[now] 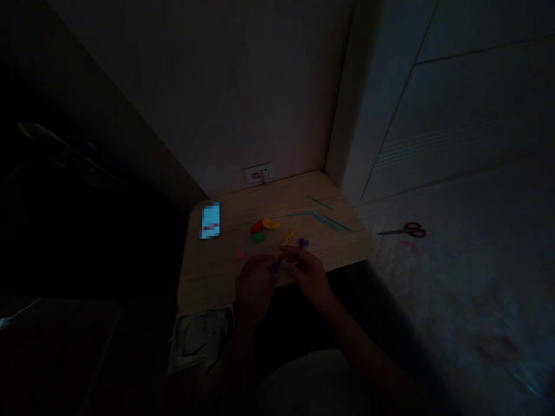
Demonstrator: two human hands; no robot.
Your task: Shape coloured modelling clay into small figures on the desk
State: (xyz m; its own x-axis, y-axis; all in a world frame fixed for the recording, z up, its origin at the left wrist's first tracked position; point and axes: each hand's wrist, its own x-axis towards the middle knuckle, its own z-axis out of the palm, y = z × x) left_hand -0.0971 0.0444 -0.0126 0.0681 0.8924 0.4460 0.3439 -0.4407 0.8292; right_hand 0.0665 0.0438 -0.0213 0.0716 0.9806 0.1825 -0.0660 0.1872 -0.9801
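Note:
The scene is very dark. My left hand (255, 283) and my right hand (309, 276) meet over the near edge of a small wooden table (217, 271). Their fingers are pinched together on a small purple piece (277, 264) held between them. Just beyond the fingers lie an orange-yellow piece (288, 238) and another purple bit (303, 242). Further back sit red (256, 227), yellow (272, 223) and green (259, 236) lumps, and a pink piece (239, 253) lies to the left.
A lit phone (211, 220) lies at the table's left. Thin blue sticks (332, 222) lie at the right rear. A wall socket (259, 173) is behind. Red-handled scissors (405, 231) lie on the surface to the right. A crumpled bag (202, 341) hangs below the table's front.

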